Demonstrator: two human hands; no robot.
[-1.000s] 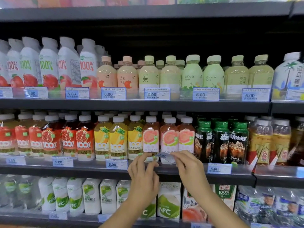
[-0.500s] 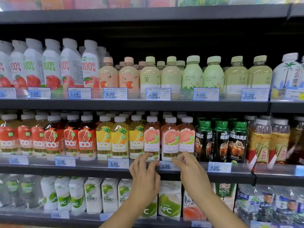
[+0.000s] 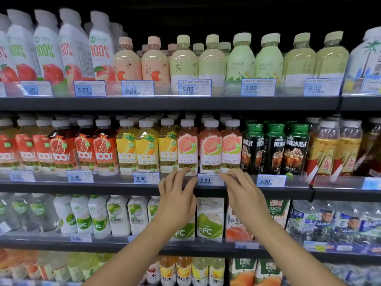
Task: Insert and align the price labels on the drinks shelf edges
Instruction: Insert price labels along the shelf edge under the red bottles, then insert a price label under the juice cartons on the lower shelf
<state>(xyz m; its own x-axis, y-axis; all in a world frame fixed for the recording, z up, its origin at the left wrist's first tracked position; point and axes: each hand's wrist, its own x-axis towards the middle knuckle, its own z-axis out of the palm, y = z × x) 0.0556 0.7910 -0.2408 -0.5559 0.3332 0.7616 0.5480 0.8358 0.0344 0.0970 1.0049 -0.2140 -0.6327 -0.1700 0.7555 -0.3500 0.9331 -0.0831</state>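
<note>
A white-and-blue price label (image 3: pixel 207 180) reading 5.00 sits flat in the clear strip of the middle shelf edge (image 3: pixel 115 187), below the pink guava juice bottles (image 3: pixel 209 148). My left hand (image 3: pixel 177 196) rests on the strip just left of the label with its fingers spread, the fingertips touching the label's left end. My right hand (image 3: pixel 242 193) covers the label's right end, thumb and fingertips pinched on it. Other labels sit in the same strip: 5.00 (image 3: pixel 146 178) to the left and 6.00 (image 3: pixel 270 180) to the right.
Yellow pineapple juice bottles (image 3: pixel 146 150) and black coffee bottles (image 3: pixel 275 148) flank the guava row. The upper shelf edge (image 3: pixel 165 103) carries several labels under pale tea bottles. Coconut cartons (image 3: pixel 209 217) stand on the shelf below my hands.
The label was tilted in my right fingers above the strip; it now lies flat inside the strip. Both hands have closed in on its two ends.
</note>
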